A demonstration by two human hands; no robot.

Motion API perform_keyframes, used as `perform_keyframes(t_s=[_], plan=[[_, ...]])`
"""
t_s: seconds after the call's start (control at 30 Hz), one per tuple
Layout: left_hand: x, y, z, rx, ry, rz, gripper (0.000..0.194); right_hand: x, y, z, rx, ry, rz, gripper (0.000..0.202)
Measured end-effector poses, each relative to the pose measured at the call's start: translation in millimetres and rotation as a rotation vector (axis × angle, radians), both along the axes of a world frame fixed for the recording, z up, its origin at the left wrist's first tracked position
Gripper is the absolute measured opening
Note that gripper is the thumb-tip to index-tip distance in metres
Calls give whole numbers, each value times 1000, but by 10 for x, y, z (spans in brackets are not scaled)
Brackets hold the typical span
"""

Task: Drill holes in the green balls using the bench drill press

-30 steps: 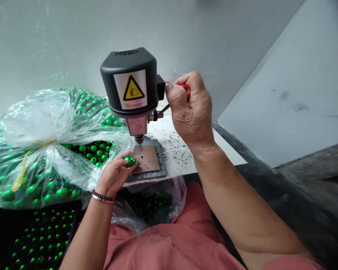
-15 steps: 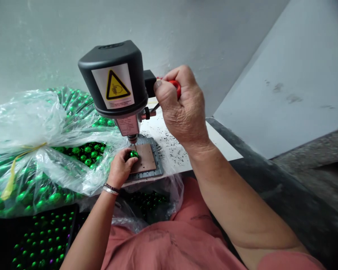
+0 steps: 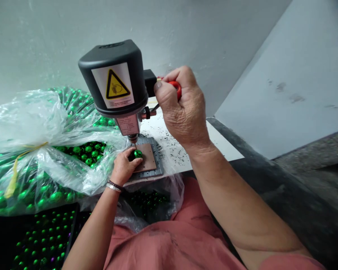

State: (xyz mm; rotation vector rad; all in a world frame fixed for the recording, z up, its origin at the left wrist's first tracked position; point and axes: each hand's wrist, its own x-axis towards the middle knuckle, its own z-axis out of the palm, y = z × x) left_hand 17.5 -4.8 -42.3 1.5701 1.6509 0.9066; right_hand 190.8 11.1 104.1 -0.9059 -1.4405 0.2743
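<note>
**Drill press (image 3: 112,80): green ball (image 3: 138,154) held beneath drill bit (image 3: 135,144)**

Clock directions are read in the picture, twelve being the top edge.

The shiny green ball is at the near end of the bit, over the brown board (image 3: 148,161); the bit stands at about twelve o'clock from it, roughly upright. Whether the tip touches the ball cannot be determined at this size. The ball is round and presents no long axis.

The left hand (image 3: 124,165) is the nearer, in contact, pinching the ball between thumb and fingers; the ball lies at two o'clock from its palm. The right hand (image 3: 183,107) is well apart from the left, closed around the red grip (image 3: 178,90) of the lever; from it, the ball lies between seven and eight o'clock.

Markings: the warning label (image 3: 112,86) on the motor housing shows a black-bordered yellow triangle with a hand symbol; the fine print below it is illegible. The pale plate (image 3: 127,125) beneath the housing carries lines of text, also illegible. No brand name can be read.

A tied plastic bag (image 3: 25,116) of similar balls lies at ten o'clock from the left hand.
</note>
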Motion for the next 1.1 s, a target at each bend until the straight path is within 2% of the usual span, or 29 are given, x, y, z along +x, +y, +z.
perform_keyframes(t_s=[0.13, 0.2, 0.37, 0.63, 0.77, 0.93, 1.1], plan=[[13, 3, -26, 32, -4, 24, 33, 7, 9, -11, 18, 2, 10, 22], [13, 3, -29, 81, 60, 39, 32, 13, -5, -25, 34, -9, 1, 23], [11, 3, -22, 110, 241, 21, 33, 29, -118, -123, 73, -86, -120, 18], [21, 4, -19, 109, 165, 39, 27, 14, -306, -433, 132, -210, -240, 8], [18, -2, -36, 134, 127, 49, 26, -1, -306, -528, 167, -202, -278, 6], [18, -9, -34, 122, 186, 44, 27, -28, -294, -645, 198, -180, -322, 3], [29, -16, -23, 101, 100, 69, 28, -79, -288, -725, 214, -105, -342, 1]])
